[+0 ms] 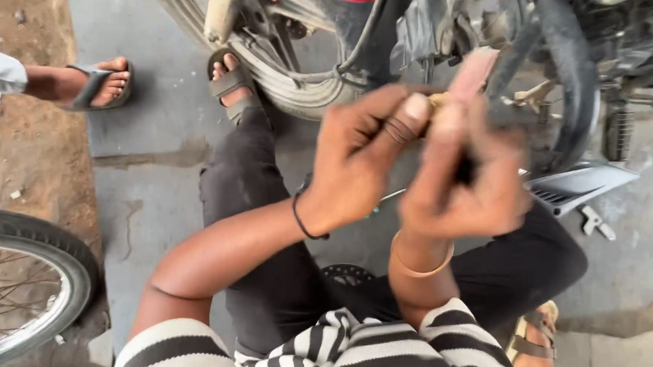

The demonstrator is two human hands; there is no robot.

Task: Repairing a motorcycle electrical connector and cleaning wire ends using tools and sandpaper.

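— Head view, centre frame: left hand (357, 159) and right hand (462, 186) closed together, pinching a small brass-coloured part (439, 100).
— Grip exact?
— Blurred; cannot tell. Just before motorcycle wheel (309, 87), upper middle.

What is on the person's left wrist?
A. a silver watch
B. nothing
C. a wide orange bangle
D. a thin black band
D: a thin black band circles the left hand's wrist, while the orange bangle sits on the right hand's wrist.
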